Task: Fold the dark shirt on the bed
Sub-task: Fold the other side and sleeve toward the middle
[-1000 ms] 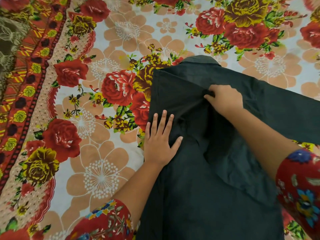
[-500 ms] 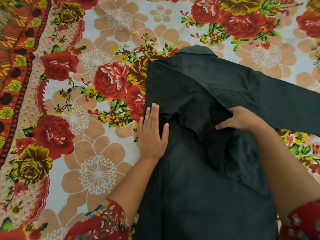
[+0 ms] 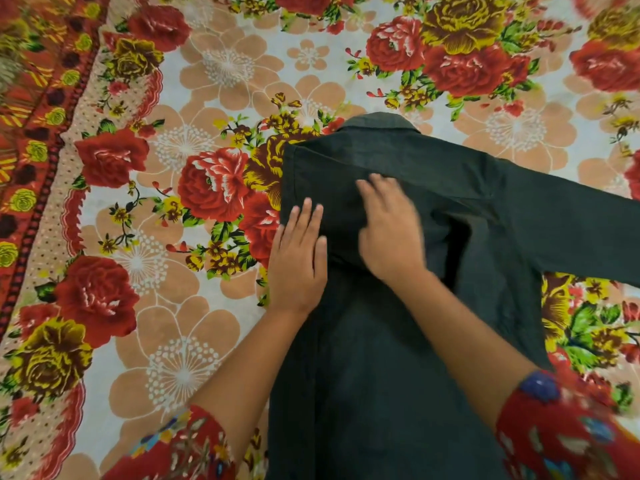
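Observation:
The dark shirt (image 3: 398,358) lies back-up on the bed, collar at the far end, its left side folded in over the back. The right sleeve (image 3: 571,233) stretches out to the right. My left hand (image 3: 299,261) lies flat, fingers together, on the folded left edge of the shirt. My right hand (image 3: 389,230) rests palm-down on the folded cloth just below the shoulder, blurred with motion, fingers spread and holding nothing.
The bed is covered by a floral sheet (image 3: 180,209) with red and yellow roses and a red patterned border (image 3: 31,140) along the left. Both my arms wear red flowered sleeves at the bottom of the view.
My right hand has moved left and up from the shirt's right middle to the folded part below the shoulder, now flat. My left hand has stayed on the left edge.

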